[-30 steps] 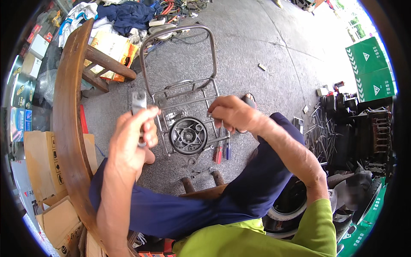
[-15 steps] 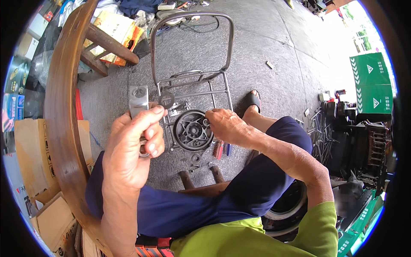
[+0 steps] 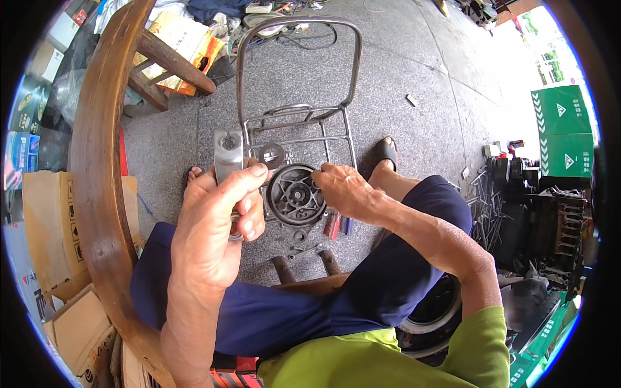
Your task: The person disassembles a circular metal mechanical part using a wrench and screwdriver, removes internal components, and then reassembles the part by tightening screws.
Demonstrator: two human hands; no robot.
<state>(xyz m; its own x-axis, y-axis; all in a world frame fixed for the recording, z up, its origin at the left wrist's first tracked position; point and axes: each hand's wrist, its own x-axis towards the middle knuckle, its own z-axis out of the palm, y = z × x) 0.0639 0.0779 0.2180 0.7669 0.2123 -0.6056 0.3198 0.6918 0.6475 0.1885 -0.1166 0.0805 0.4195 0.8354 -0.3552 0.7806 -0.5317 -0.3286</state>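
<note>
My left hand point(image 3: 217, 213) is closed on a silver metal bracket point(image 3: 228, 158) with a round hole near its top, held upright. A flat grey washer point(image 3: 272, 155) shows just beyond its thumb tip; whether they touch, I cannot tell. Below the curled fingers part of a metal ring peeks out. My right hand point(image 3: 346, 189) has its fingers pinched together at the right rim of a dark spoked wheel point(image 3: 296, 195); what they hold, if anything, is hidden. The wheel lies flat at the near end of a metal tube frame point(image 3: 352, 71) on the floor.
Red-handled tool point(image 3: 332, 226) and blue-handled tool point(image 3: 348, 226) lie right of the wheel. Near it are a small washer point(image 3: 299, 237) and a wrench-like piece point(image 3: 304, 252). A curved wooden bench point(image 3: 97, 161) runs along the left; metal rods point(image 3: 482, 213) pile up at right.
My left hand, with the bracket, has shifted slightly right and now overlaps the frame's left side. The floor scene has shifted slightly in view. My right hand stays pinched at the wheel's rim.
</note>
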